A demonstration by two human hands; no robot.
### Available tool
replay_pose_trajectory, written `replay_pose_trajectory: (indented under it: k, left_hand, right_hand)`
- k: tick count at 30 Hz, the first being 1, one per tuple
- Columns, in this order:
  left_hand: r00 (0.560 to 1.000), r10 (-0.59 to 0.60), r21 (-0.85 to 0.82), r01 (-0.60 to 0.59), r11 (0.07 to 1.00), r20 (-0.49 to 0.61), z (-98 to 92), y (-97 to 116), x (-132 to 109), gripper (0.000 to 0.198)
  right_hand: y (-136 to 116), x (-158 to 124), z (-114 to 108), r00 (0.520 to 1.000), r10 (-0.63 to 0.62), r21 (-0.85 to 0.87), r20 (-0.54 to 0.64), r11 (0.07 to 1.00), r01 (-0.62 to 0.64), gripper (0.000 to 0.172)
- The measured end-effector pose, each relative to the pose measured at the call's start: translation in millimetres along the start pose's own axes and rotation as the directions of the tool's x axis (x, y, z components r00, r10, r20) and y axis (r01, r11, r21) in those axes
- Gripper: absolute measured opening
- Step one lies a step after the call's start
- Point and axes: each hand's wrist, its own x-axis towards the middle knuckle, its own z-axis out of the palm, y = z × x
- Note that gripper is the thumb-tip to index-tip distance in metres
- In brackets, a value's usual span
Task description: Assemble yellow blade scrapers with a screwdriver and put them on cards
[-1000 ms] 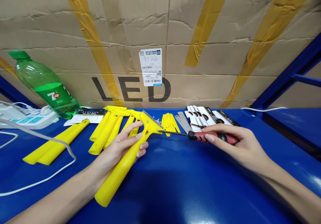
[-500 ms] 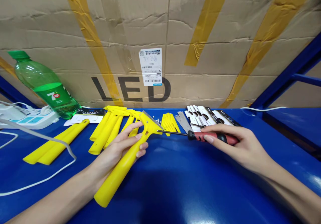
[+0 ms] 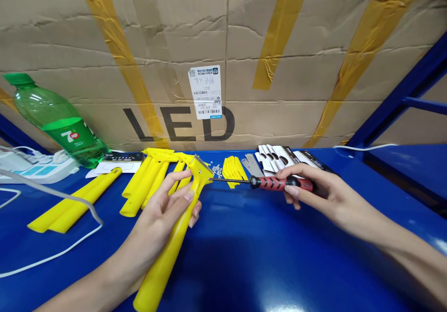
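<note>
My left hand is closed round the neck of a yellow scraper, whose metal blade end tilts up and away while its thick handle hangs toward me. A red and black screwdriver lies level in my right hand, gripped between thumb and fingers. Its thin shaft points left, and the tip meets the right side of the scraper's head. Behind the scraper are several yellow handles, a pile of small screws, small yellow plastic pieces and flat metal blades.
White and black cards lie at the back right. On the left stand a green bottle and a white power strip; a white cable loops over the blue table. A large cardboard box blocks the back.
The scraper's head has shifted slightly left and its handle has swung to a steeper angle. The screwdriver has moved left with it, its handle turned in my right fingers.
</note>
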Motion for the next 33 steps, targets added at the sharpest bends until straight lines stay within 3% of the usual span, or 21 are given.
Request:
replay_pose_trajectory:
  k: [6, 9, 12, 18, 22, 27, 33]
  left_hand:
    - [1.0, -0.003, 0.029, 0.004, 1.0, -0.016, 8.4, -5, 1, 0.047]
    - [1.0, 0.011, 0.017, -0.011, 1.0, -0.007, 9.7, -7, 1, 0.044]
    - [0.997, 0.063, -0.017, -0.062, 0.998, 0.051, 9.8, -9, 3, 0.038]
    - [0.993, 0.028, -0.063, -0.02, 0.998, 0.119, 13.0, -19, 7, 0.045]
    - [0.997, 0.032, -0.052, -0.029, 0.998, 0.064, 13.9, -21, 10, 0.051]
    - [0.998, 0.057, -0.005, -0.057, 0.998, 0.034, 13.3, -6, 11, 0.057]
    - [1.0, 0.005, 0.002, -0.005, 1.0, 0.01, 6.8, 4, 10, 0.059]
  right_hand:
    - [2, -1, 18, 0.976, 0.174, 0.157, -0.127, 0.976, -0.154, 0.049]
    - [4, -1, 9, 0.991, 0.118, 0.173, -0.069, 0.979, -0.104, 0.041]
    - [6, 1, 2, 0.996, 0.037, 0.177, -0.087, 0.984, -0.021, 0.029]
    - [0, 2, 4, 0.988, 0.053, 0.103, -0.147, 0.994, -0.038, 0.04]
    - [0, 0, -1, 0.986, -0.119, -0.11, -0.119, 0.988, 0.106, 0.029]
    - [7, 0, -1, 0.927, -0.342, -0.276, -0.152, 0.916, 0.293, 0.009]
    - [0, -8, 12, 0.848, -0.512, -0.38, -0.137, 0.818, 0.432, 0.01]
